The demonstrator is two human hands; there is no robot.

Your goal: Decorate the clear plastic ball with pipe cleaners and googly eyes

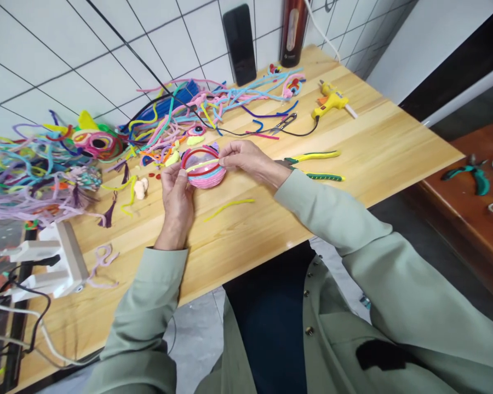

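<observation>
A pale yellow pipe cleaner (203,164) is stretched between my two hands, across the red-rimmed opening of a round craft piece (207,180) wrapped in pink and light blue. My left hand (176,198) is closed, its thumb and fingers pinching the left end at the rim. At the right end, my right hand (246,160) pinches the strip between thumb and forefinger. I cannot tell whether the left fingers also grip the craft piece. Another yellow pipe cleaner (230,207) lies on the table just in front.
Right of my hands lie green-and-yellow pliers (316,156), thread snips (285,123) and a yellow glue gun (331,102). Heaped pipe cleaners (28,183) cover the left. A phone (240,46) leans on the tiled wall. A white power strip (61,262) sits front left.
</observation>
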